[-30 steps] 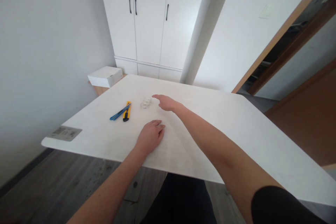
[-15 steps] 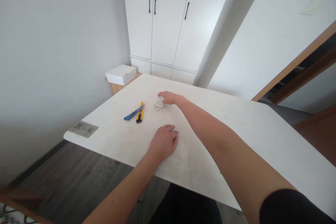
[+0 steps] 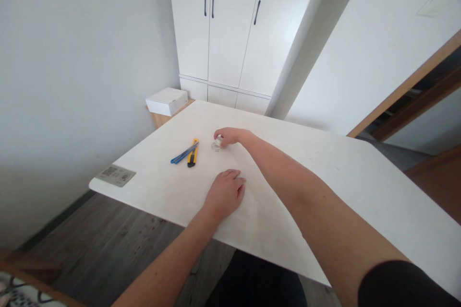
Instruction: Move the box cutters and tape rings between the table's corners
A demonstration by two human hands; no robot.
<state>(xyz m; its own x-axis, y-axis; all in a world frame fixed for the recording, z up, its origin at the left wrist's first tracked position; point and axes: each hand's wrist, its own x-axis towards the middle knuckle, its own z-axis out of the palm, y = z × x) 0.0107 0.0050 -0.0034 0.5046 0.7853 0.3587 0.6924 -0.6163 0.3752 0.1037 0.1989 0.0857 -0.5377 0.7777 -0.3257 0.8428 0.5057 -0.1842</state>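
My right hand [image 3: 229, 136] reaches across the table with its fingers curled down over a small whitish ring [image 3: 218, 142], which looks like a little roll of tape. Under it, a similar pale ring [image 3: 215, 148] lies on the tabletop; the fingers partly hide both. Nearer the front edge, my left hand [image 3: 225, 193] rests palm down and holds nothing, its fingers stretched out. To the left of the rings, a blue utility knife [image 3: 184, 153] lies across a yellow utility knife [image 3: 193, 154] with a black end.
All this is on a white table [image 3: 288, 163], with a grey printed label [image 3: 115, 175] at its left corner. Past the far left edge, a white box [image 3: 166, 101] sits on a wooden surface. White cabinets [image 3: 230, 33] stand behind, and a wall rises on the left.
My right hand has lowered slightly, and its fingers have closed over the stacked rings, which now sit lower and closer together. My left hand and both knives have stayed put.
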